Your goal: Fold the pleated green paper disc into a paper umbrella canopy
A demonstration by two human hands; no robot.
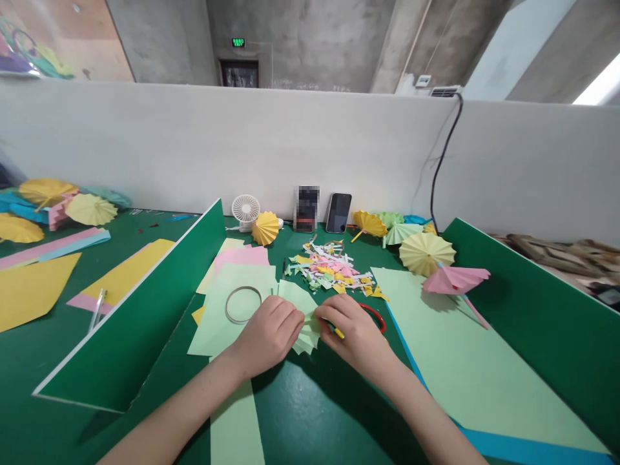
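My left hand [268, 336] and my right hand [353, 330] both pinch a pleated light green paper [304, 321] that lies folded like a fan on the green table [310, 413]. The fingers of each hand are closed on its folds. A yellow stick [338, 332] pokes out under my right fingers. Red scissors handles [376, 316] show just behind my right hand. A roll of clear tape [243, 304] lies on green sheets to the left of my left hand.
A heap of paper scraps [330, 269] lies behind the hands. Finished paper umbrellas [426, 252] stand at the back right, with a pink umbrella [456, 279] nearer. A small fan [245, 210], a phone [338, 212], green dividers [145, 310] and large coloured sheets [465, 361] surround the work spot.
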